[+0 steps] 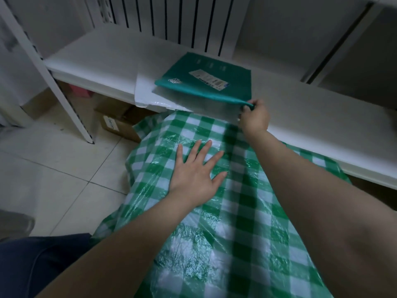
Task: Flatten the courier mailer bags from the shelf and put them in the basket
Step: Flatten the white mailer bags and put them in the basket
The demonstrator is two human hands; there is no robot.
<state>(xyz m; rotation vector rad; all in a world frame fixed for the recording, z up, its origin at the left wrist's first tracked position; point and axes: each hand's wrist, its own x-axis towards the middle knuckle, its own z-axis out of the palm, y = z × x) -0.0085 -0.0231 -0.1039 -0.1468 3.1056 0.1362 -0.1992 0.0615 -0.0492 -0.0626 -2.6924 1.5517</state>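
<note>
A teal courier mailer bag (202, 82) with a white shipping label lies on the white shelf (311, 108), on top of a white mailer bag (148, 91) that sticks out over the shelf's front edge. My right hand (254, 118) pinches the teal bag's near right corner, which is lifted slightly. My left hand (196, 174) lies flat with spread fingers on a surface covered in a green and white checked plastic sheet (236, 222) in front of the shelf. No basket is in view.
A white shelf upright (55, 89) stands at the left on the tiled floor (53, 168). Cardboard boxes (120, 123) sit under the shelf. A slatted white panel (171, 20) rises behind the shelf.
</note>
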